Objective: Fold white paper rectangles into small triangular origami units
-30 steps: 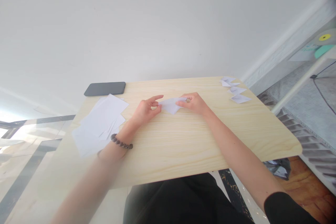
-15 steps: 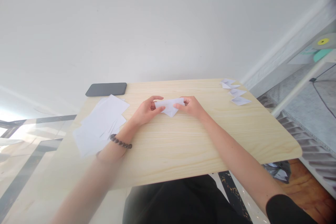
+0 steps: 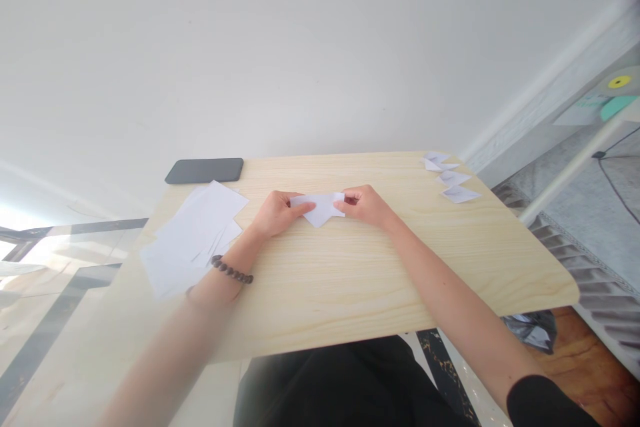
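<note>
A small white folded paper (image 3: 321, 209) with a point facing down is held over the middle of the wooden table (image 3: 340, 273). My left hand (image 3: 281, 212) pinches its left end, thumb on the front face and fingers behind. At the right end, my right hand (image 3: 365, 205) grips the paper between thumb and curled fingers. The fingers behind the paper are mostly hidden. Left of my left forearm lies a spread of white paper sheets (image 3: 195, 227), several of them overlapping.
Several folded white paper pieces (image 3: 461, 194) lie in a row near the table's far right corner. A dark phone (image 3: 204, 171) rests at the far left. The white wall (image 3: 320, 67) rises behind the table. A dark plastic bag (image 3: 533, 330) sits below the right edge.
My right thumb has moved to the paper's right end, where a squared flap now shows. The fingers of my left hand have closed in behind the paper.
</note>
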A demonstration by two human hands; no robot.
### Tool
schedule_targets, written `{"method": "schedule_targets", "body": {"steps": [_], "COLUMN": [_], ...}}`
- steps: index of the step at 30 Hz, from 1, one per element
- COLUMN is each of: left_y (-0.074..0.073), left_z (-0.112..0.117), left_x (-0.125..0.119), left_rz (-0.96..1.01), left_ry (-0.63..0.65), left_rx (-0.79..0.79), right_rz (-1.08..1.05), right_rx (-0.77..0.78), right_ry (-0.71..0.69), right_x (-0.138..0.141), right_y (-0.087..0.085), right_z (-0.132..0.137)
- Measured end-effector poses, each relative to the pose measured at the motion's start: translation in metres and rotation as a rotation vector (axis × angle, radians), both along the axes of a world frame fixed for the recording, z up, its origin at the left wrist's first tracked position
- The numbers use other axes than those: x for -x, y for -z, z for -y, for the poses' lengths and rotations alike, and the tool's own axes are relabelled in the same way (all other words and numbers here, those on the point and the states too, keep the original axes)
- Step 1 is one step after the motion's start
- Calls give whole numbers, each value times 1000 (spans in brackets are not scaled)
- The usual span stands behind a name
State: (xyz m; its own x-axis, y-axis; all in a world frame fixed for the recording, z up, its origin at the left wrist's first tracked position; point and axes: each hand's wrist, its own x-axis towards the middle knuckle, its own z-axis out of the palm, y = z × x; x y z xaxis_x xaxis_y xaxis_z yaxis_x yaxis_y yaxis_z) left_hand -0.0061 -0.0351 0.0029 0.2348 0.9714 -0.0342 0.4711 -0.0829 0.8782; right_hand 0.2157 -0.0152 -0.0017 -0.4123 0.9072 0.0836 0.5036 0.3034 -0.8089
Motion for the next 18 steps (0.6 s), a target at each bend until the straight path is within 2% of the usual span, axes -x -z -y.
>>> {"method": "schedule_targets", "body": {"steps": [7,14,18], "left_y": [0,2,1], "left_z": [-6,-8,-8], "left_x": [3,4,5], "left_rz": [58,116,140], "left_ry": [20,3,9], "left_rx": [61,129,144], "right_rz": [12,68,21], "right_rx": [103,135,166], "right_ry": [-69,-129,-167], "right_x": [-10,-15,-17], "right_y": [-2,-10,-10], "right_z": [-5,-5,-6]}}
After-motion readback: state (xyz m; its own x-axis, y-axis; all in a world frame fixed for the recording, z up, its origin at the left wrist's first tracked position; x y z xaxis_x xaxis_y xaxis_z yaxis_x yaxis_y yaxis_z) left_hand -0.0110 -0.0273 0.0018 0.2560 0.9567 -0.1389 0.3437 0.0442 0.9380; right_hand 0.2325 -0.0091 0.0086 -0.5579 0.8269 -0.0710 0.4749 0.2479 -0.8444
